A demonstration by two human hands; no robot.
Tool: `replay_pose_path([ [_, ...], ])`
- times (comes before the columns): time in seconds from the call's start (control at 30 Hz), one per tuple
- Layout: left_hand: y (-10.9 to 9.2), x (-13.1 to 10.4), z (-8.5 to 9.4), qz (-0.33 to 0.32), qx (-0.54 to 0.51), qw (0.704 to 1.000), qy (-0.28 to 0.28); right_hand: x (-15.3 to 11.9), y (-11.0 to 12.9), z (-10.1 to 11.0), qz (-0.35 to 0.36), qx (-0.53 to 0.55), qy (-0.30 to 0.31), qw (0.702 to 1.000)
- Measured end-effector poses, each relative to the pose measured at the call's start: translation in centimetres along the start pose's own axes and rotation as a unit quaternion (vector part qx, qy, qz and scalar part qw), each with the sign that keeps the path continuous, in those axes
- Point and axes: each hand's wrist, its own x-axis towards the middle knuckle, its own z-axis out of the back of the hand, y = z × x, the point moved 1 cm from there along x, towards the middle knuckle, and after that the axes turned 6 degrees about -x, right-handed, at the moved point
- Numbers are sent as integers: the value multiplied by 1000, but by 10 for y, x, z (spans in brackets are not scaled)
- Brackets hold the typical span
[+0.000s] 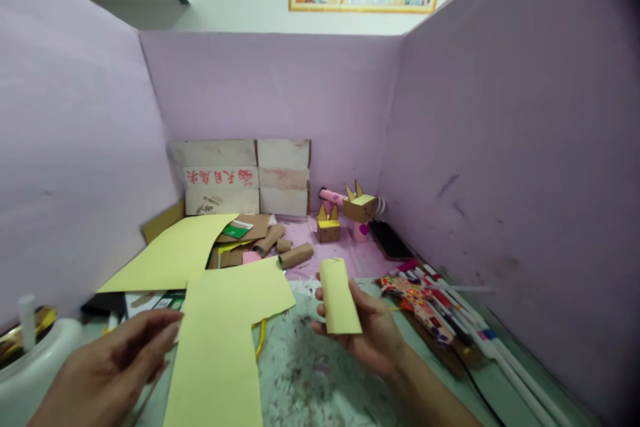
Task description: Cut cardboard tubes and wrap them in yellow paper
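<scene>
My right hand [373,337] is wrapped round a short tube covered in pale yellow paper [340,297], held tilted over the table. At the lower left, my left hand [117,360] has its thumb and fingertips pressed together beside the edge of a cut sheet of yellow paper [215,340]. Whether anything is pinched there I cannot make out. Behind the tube stand a small cardboard box with pointed ears [329,230] and a similar eared box [361,207] on a pink spotted tube [360,232].
Bare cardboard tubes [296,256] and scraps lie at the back left, near another yellow sheet [170,250]. Markers [450,307], a patterned pouch [417,303] and a dark phone [390,240] line the right wall. A white container [43,373] stands at far left.
</scene>
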Motion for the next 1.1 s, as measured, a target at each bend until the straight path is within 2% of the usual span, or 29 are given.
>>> replay_pose_path([
  [0.07, -13, 8, 18, 5, 177, 984, -23, -2, -3, 2, -5, 5, -22, 1000],
  [0.1, -15, 9, 24, 10, 246, 969, -15, -2, -3, 4, 1, 10, -39, 999],
  [0.13, -15, 9, 27, 24, 302, 953, 17, -2, -4, 6, 6, 13, -54, 998],
  [0.2, -7, 6, 30, 38, 336, 940, 49, -1, -5, 11, 17, 13, -69, 997],
  [0.3, 8, 1, 27, 55, 358, 929, 73, 3, -6, 16, 14, 3, -47, 999],
  [0.4, 13, -3, 21, 75, 382, 918, 72, 1, -9, 14, 5, -2, -44, 999],
  [0.5, 8, -5, 18, 79, 401, 911, 62, -1, -11, 10, 2, -7, -78, 997],
  [0.63, 5, -12, 17, 72, 402, 907, 105, -2, -11, 4, -4, -6, -125, 992],
  [0.77, 9, -26, 23, 106, 422, 893, 116, -2, -7, 0, -3, -2, -174, 985],
  [0.83, 9, -31, 28, 122, 428, 888, 111, -2, -2, 1, 18, 6, -189, 982],
  [0.97, 1, -35, 35, 127, 426, 889, 109, -6, 18, 5, 120, 21, -181, 976],
  [1.03, -2, -33, 30, 117, 403, 899, 125, -9, 30, 7, 167, 22, -166, 972],
  [1.1, -3, -29, 20, 99, 342, 922, 150, -12, 39, 7, 194, 29, -158, 968],
])
